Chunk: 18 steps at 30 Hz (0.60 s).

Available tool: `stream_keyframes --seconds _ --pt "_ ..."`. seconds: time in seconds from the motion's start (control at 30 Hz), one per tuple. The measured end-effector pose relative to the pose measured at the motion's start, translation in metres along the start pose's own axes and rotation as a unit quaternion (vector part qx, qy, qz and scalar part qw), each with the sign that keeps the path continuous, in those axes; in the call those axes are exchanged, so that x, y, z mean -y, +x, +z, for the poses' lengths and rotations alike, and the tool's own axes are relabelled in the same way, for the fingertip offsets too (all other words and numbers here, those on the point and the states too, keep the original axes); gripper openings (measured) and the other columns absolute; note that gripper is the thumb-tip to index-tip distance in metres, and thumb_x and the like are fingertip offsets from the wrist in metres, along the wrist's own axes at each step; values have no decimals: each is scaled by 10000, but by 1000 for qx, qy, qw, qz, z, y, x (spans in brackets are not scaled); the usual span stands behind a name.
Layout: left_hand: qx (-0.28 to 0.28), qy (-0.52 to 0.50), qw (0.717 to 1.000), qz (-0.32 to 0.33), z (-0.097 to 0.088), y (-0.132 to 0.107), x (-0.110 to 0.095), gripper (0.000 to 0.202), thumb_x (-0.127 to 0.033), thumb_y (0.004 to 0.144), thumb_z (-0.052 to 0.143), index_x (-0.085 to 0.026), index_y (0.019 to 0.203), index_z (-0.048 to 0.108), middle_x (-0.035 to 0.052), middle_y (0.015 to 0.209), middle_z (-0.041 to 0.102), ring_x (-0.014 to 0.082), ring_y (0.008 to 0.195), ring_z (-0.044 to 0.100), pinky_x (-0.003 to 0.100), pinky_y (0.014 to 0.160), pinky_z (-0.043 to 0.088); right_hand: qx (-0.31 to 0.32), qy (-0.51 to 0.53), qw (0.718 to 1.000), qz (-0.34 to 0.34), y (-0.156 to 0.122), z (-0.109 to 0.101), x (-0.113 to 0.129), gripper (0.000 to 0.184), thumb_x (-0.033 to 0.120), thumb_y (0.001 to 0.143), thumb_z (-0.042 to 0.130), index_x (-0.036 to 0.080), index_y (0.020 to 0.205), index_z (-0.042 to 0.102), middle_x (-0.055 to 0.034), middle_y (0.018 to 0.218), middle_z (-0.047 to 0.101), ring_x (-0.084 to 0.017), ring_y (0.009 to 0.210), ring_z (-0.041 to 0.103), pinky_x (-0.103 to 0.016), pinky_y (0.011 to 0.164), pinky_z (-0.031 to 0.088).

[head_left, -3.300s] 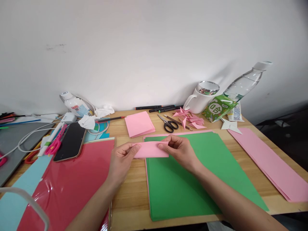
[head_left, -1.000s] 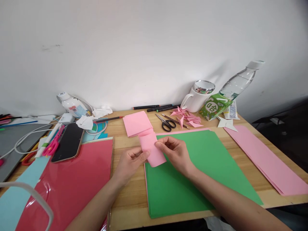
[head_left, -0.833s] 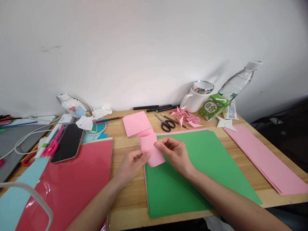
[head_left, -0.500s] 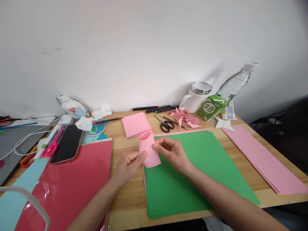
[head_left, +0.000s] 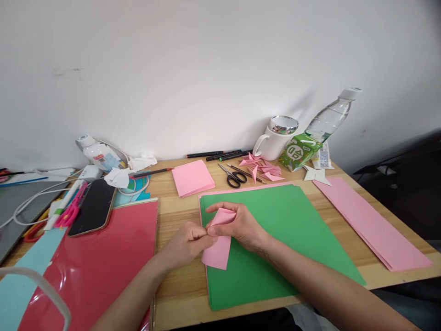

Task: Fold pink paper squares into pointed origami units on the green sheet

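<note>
A pink sheet of paper (head_left: 218, 255), bent over on itself, is held above the left edge of the green paper stack (head_left: 275, 239). My left hand (head_left: 190, 240) pinches its left edge between thumb and curled fingers. From the right, my right hand (head_left: 236, 225) grips the same sheet, thumb in front and fingers behind, close to my left fingertips. Part of the fold is hidden by the fingers. Just beyond the hands lies a stack of pink paper squares (head_left: 193, 177).
Black scissors (head_left: 234, 177), a pencil, markers and folded pink pieces (head_left: 263, 168) lie near the wall. A white mug (head_left: 276, 138), green carton (head_left: 299, 152) and bottle (head_left: 332, 117) stand behind right. Pink strips (head_left: 372, 225) lie right; a phone (head_left: 93, 207) and red sheets (head_left: 113, 257) left.
Both hands have moved down toward me with the pink sheet. My right hand now reaches over the sheet's upper part, and its thumb has come up to my left thumb.
</note>
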State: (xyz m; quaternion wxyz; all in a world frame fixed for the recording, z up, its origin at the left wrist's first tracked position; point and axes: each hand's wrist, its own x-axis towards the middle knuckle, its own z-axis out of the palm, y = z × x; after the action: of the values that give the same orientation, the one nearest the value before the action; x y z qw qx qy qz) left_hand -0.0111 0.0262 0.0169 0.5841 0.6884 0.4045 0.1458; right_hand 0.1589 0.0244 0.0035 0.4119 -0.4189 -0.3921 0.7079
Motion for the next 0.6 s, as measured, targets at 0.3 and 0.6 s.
stream_keyframes --seconds 0.3,0.6 --pt "115 13 992 -46 0 -1 -3 485 -324 757 528 -182 442 187 -60 459 136 56 438 106 288 446 66 197 -159 967 -17 -4 -14 8 159 185 628 707 138 774 663 2 705 661 -94 619 605 -210 599 496" --pt "134 -25 983 -124 -1 1 -1 443 -208 667 552 -186 407 194 -79 410 143 45 399 95 287 426 46 200 -200 959 -15 -4 -8 -1 44 146 618 649 129 658 650 45 559 549 -53 503 457 -172 483 378"
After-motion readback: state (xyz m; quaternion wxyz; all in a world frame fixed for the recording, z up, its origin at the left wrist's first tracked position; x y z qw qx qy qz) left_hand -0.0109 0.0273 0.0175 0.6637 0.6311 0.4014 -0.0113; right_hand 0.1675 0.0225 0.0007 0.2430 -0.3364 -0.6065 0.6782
